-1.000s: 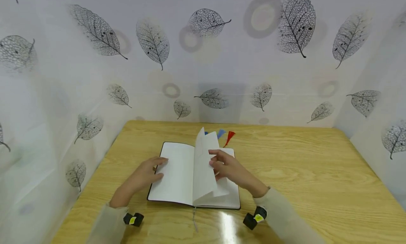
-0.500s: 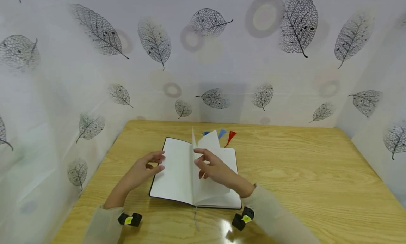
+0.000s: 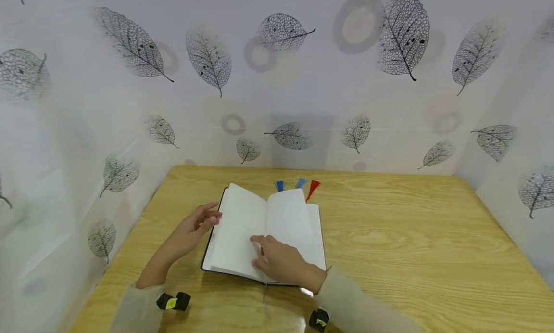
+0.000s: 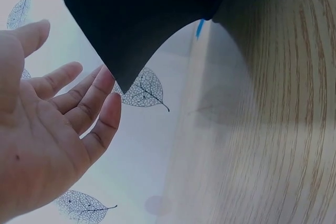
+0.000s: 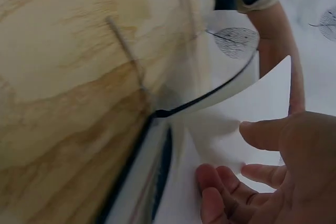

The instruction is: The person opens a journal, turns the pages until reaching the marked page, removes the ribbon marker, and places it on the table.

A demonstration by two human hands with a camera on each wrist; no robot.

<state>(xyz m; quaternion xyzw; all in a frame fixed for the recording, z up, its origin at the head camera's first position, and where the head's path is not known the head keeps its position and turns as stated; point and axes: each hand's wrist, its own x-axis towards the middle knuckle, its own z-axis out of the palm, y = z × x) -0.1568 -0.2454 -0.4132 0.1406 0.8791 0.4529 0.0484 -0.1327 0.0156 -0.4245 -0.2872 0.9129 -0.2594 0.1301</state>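
Observation:
A black-covered notebook (image 3: pixel 242 217) lies spread on the table, its visible pages blank. At its left edge is my left hand (image 3: pixel 190 232); in the left wrist view, the fingertips of the left hand (image 4: pixel 52 119) touch the dark cover (image 4: pixel 136 14) near a corner, thumb apart. My right hand (image 3: pixel 279 261) is over the lower middle of the notebook, index finger extended onto the left page. In the right wrist view, the right hand (image 5: pixel 299 171) has its thumb and fingers apart beside a raised white page (image 5: pixel 252 103), with nothing pinched. A grey ribbon (image 3: pixel 266 301) hangs from the spine.
A dark blue tassel (image 3: pixel 279 185), a light blue tassel (image 3: pixel 301 183) and a red tassel (image 3: pixel 312 188) stick out beyond the notebook's top. Wood-grain table (image 3: pixel 398 236) extends to the right. Leaf-patterned sheeting (image 3: pixel 320 97) encloses the back and sides.
A page that stood upright at the spine has gone over to the left side. My right hand has moved left and toward the notebook's lower edge; my left hand has shifted slightly left.

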